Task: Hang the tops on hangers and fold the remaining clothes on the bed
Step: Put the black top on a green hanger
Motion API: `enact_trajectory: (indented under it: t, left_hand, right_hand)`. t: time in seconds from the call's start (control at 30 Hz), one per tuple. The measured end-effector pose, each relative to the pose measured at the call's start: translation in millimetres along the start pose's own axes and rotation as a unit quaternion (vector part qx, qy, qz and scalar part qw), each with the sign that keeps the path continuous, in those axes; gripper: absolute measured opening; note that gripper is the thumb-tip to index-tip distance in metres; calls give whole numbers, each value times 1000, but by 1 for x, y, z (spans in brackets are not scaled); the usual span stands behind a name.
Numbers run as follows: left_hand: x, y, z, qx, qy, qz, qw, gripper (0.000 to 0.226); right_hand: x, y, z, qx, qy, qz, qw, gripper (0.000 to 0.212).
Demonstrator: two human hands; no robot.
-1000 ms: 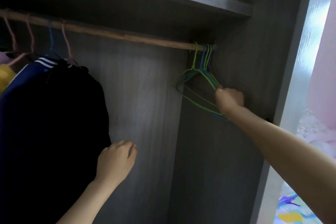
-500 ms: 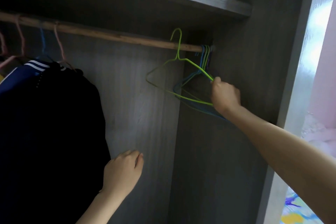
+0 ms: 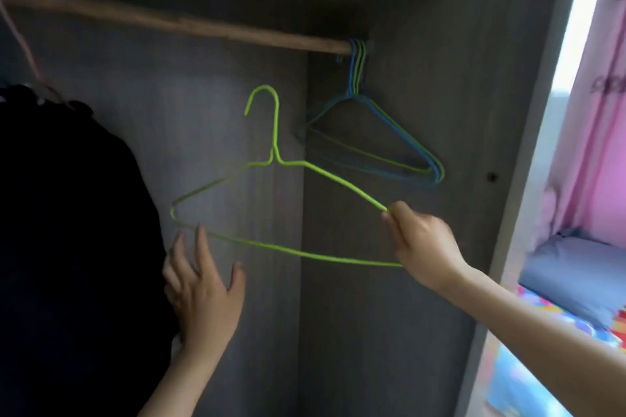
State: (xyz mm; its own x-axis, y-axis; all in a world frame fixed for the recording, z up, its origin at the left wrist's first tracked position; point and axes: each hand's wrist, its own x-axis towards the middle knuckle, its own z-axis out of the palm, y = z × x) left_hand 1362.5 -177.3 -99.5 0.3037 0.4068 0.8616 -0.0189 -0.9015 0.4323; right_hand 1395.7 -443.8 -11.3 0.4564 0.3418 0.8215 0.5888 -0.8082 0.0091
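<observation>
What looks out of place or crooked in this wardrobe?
Nothing looks damaged. The green hanger is off the rail and tilted, pinched at one end by the right hand. The spare hangers bunch at the rail's right end.

Thin smooth coated wire for green hanger (image 3: 276,125); rod (image 3: 203,26) rough bare wood; wardrobe wall (image 3: 372,315) matt grey wood-grain, prob. laminate

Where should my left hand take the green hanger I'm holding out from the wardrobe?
Probably the left corner of the green hanger, coming up from below. The right hand pinches the right corner, so the left end hangs unsupported, and the open left hand is just under the bottom bar there. The wire is thin, so a pinch grip should do.
</observation>
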Motion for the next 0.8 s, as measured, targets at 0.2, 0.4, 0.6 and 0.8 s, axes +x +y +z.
enact_trajectory:
  t: [0.2,0.4,0.6,0.8]
  left_hand:
    - [-43,-5,20,-57,-138,-47,988,66]
    - [-148,2,29,-158,-366,-103,911,44]
    - [-258,50,5,-266,-524,-115,801,21]
    - [-306,132,10,-272,-583,0,766,23]
  right_hand:
    - [-105,1,-20,-19,-70,-18,997,31]
    - [-226,-4,-65,-93,-124,33,987,30]
    - [-359,-1,-132,-193,-167,151,955,27]
    - [-446,25,-192,-250,-160,242,924,28]
